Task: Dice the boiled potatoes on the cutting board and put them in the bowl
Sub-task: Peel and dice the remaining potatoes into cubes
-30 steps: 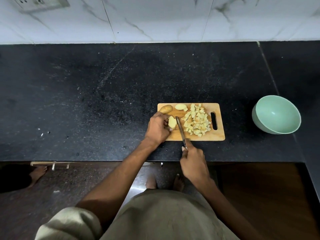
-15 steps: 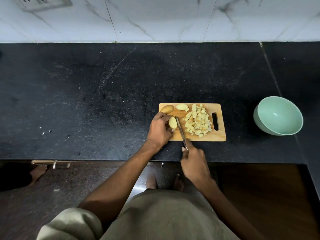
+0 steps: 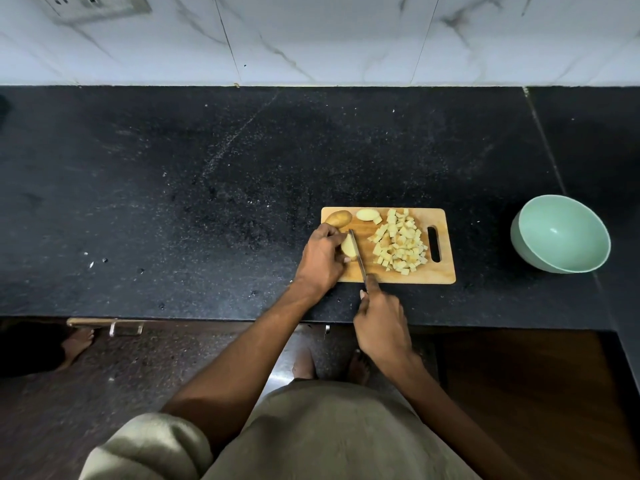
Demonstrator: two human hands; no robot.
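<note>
A wooden cutting board [image 3: 445, 271] lies on the black counter. My left hand [image 3: 320, 256] grips a pale peeled potato piece [image 3: 348, 247] at the board's left side. My right hand [image 3: 381, 320] holds a knife [image 3: 358, 256], forefinger along its spine, the blade lying against the right side of that piece. A pile of diced potato [image 3: 400, 245] covers the board's middle right. A whole brown-skinned potato [image 3: 338, 218] and a peeled half [image 3: 367, 214] sit at the board's far edge. The mint-green bowl [image 3: 561, 233] stands to the right, nothing visible inside.
A white marble-tiled wall with a socket plate [image 3: 93, 5] backs the counter. A seam [image 3: 543, 140] runs across the counter between board and bowl. The counter's front edge is just below my right hand. Another person's bare foot [image 3: 74, 344] shows on the floor at the left.
The knife blade has shifted left and come up against the potato piece that my left hand holds. The dice pile, the other potatoes and the bowl have stayed put.
</note>
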